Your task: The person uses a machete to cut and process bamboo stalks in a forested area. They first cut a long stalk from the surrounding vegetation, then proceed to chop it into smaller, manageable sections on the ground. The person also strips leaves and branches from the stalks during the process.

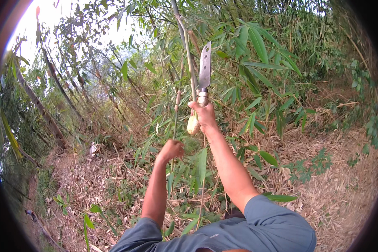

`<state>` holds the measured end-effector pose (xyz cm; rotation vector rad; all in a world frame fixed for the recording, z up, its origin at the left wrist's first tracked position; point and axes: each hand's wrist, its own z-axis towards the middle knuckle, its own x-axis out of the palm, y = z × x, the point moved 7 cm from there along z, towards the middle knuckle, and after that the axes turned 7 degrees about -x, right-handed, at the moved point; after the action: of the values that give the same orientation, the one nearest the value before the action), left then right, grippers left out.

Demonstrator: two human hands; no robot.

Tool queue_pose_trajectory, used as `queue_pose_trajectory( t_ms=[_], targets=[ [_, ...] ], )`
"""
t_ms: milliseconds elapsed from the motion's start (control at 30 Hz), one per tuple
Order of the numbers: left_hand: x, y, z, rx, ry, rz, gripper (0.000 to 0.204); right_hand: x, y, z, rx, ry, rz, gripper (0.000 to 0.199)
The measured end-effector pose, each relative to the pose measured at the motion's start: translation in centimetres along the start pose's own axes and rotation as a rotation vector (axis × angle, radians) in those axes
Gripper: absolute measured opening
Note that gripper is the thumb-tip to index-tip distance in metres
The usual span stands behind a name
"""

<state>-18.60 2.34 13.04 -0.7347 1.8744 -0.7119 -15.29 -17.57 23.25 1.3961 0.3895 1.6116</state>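
My right hand is raised in front of me, closed around the pale wooden handle of a machete whose flat steel blade points up beside a thin bamboo stalk. Lower and to the left, my left hand is closed around a slender bamboo stem that rises from the undergrowth. Both forearms come up from my grey-blue sleeves at the lower edge. Green bamboo leaves hang around both hands.
Dense bamboo thicket fills the upper view. Dry fallen leaves and twigs cover the sloping ground. Leaning trunks stand at the left, with bright sky beyond them.
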Motion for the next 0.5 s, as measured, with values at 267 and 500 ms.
queue_pose_trajectory(
  t_ms=[267, 500],
  targets=[
    [-9.4, -24.8, 9.7, 0.344, -0.214, -0.564, 0.026, -1.5, 0.1, -0.5, 0.004, -0.003, -0.027, 0.021],
    [-7.2, -31.5, 14.3, 0.264, 0.015, -0.910, 0.024, -2.0, 1.0, -1.1, 0.052, 0.004, 0.032, 0.028]
  ],
)
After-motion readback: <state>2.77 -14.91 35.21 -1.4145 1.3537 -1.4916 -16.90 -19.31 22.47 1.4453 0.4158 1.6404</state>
